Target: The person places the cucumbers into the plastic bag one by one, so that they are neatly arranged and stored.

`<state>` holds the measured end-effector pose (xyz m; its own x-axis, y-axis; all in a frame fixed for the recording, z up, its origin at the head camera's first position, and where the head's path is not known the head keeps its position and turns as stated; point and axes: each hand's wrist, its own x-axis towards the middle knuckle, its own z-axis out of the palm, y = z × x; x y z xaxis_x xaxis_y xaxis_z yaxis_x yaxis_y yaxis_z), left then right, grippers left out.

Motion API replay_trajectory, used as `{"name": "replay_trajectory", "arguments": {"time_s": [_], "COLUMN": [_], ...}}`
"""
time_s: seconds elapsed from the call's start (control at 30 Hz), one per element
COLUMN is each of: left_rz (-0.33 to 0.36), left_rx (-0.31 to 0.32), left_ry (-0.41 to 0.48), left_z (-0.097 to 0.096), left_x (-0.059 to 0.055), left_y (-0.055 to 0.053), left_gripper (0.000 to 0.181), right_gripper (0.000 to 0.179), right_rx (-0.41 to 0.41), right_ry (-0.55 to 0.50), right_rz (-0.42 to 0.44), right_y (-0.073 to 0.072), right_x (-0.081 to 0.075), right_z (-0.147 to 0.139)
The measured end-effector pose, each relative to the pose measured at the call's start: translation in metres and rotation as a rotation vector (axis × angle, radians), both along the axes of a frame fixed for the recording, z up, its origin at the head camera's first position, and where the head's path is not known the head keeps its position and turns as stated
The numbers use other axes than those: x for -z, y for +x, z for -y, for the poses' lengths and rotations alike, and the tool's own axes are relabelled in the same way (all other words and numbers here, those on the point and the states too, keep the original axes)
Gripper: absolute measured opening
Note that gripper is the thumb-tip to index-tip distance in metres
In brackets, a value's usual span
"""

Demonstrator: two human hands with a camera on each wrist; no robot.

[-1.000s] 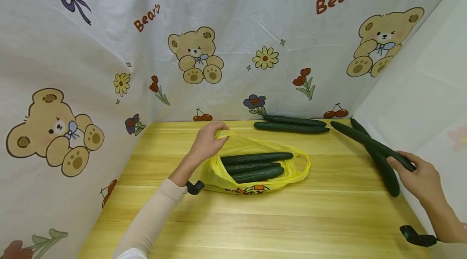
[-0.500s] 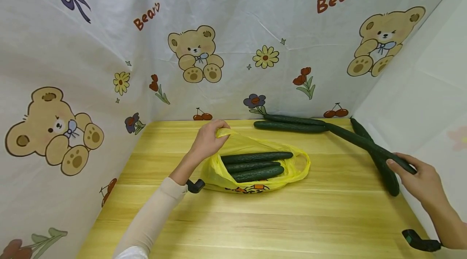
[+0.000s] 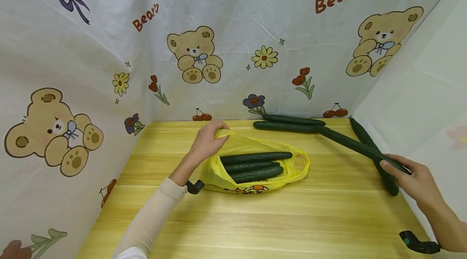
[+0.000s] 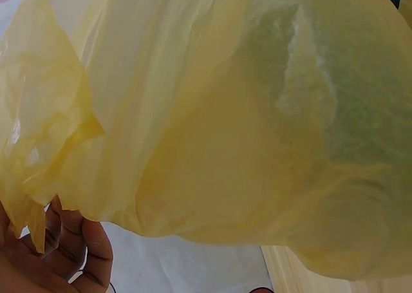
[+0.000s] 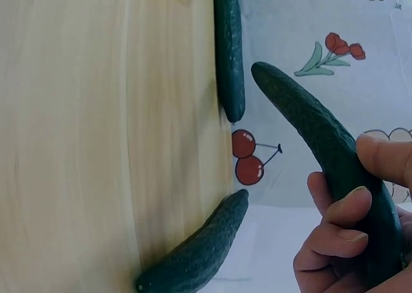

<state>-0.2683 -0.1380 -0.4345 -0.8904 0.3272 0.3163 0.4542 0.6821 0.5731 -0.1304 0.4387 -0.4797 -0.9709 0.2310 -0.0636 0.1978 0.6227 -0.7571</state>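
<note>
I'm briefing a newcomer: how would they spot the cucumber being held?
On the table, find the yellow bag, then look right to the right hand. The cucumber it grips is the only one held; the others lie bagged or loose.

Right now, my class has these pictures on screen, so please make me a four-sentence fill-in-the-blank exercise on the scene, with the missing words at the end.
1. The left hand grips the edge of a plastic bag coloured ____.
2. The number of cucumbers seen inside it is ____.
3. While the right hand holds a cucumber, the number of loose cucumbers lying along the back edge of the table is ____.
4. The red word printed on the wall cloth is ____.

Missing words: yellow; three; two; Bear.
</note>
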Motion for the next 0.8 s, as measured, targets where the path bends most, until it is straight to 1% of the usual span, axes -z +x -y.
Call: {"name": "replay_trajectory", "arguments": {"time_s": [0.13, 0.2, 0.3, 0.37, 0.5, 0.63, 0.73, 0.8], "left_rz": [0.003, 0.000, -0.001, 0.003, 0.009, 0.007, 0.005, 0.004], "left_rx": [-0.002, -0.001, -0.001, -0.002, -0.006, -0.007, -0.004, -0.002], "left_ry": [-0.006, -0.010, -0.013, -0.008, 0.001, 0.007, 0.011, 0.013], "left_z": [0.000, -0.001, -0.001, -0.002, -0.002, -0.002, -0.003, -0.003], "left_x": [0.001, 0.002, 0.004, 0.004, 0.005, 0.006, 0.006, 0.006], "left_y": [0.000, 0.000, -0.001, -0.001, -0.001, -0.001, -0.001, -0.001], "left_gripper": [0.014, 0.015, 0.016, 0.016, 0.016, 0.015, 0.015, 0.015], "right_gripper": [0.045, 0.041, 0.041, 0.045, 0.046, 0.039, 0.040, 0.045], "right_rx": [-0.037, -0.056, -0.075, -0.093, -0.125, -0.168, -0.194, -0.204], "right_ry": [-0.057, -0.075, -0.088, -0.085, -0.091, -0.119, -0.102, -0.065], "right_rz": [-0.021, -0.028, -0.023, -0.021, -0.012, -0.010, -0.006, 0.006], "right_y": [0.001, 0.002, 0.003, 0.003, 0.003, 0.003, 0.003, 0.003], "right_x": [-0.002, -0.002, -0.005, -0.007, -0.013, -0.016, -0.017, -0.016], "right_z": [0.006, 0.008, 0.011, 0.013, 0.018, 0.020, 0.023, 0.026]}}
